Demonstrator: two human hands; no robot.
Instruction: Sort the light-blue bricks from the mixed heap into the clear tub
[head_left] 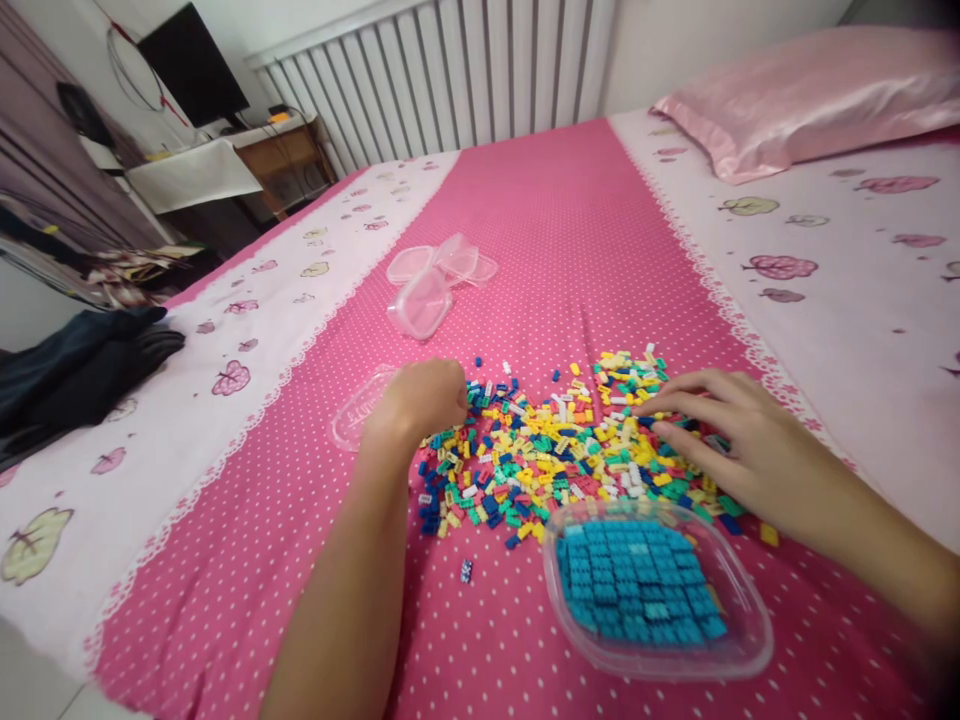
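A wide heap of small toy building bricks (540,450) in yellow, blue, green, white and coral lies on the pink bedsheet. At the heap's left edge, my left hand (420,400) is curled closed; whatever its fingers hold is hidden. My right hand (720,425) reaches in at the right side, fingers apart and touching the bricks. In front of the heap stands a clear plastic container (750,640) holding turquoise bricks (637,580) packed in rows. One dark patterned brick (466,571) lies apart, left of the container.
A clear lid (349,415) lies beside my left hand. Several clear containers or lids (424,300) sit farther back on the dotted sheet (540,220). A pink pillow (817,100) is at the upper right, dark clothing (90,365) at the left edge. A headboard (450,80) bounds the far side.
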